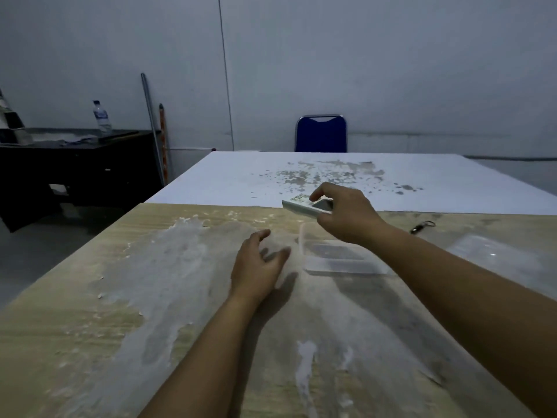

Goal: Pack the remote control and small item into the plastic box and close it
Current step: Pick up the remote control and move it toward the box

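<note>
My right hand (346,215) holds a white remote control (301,205) by its near end, lifted just above the far edge of the clear plastic box (340,265). The box stands open on the worn wooden table (150,297), with nothing visible inside. My left hand (256,263) hovers with fingers spread just left of the box, holding nothing. A small dark key-ring-like item (422,227) lies on the table to the right. A clear lid (494,251) lies flat at the far right.
A white table (331,173) with flaked patches adjoins the far edge. A blue chair (321,134) stands behind it. At the left, a dark desk (81,164) carries a water bottle (102,117). Poles lean on the wall.
</note>
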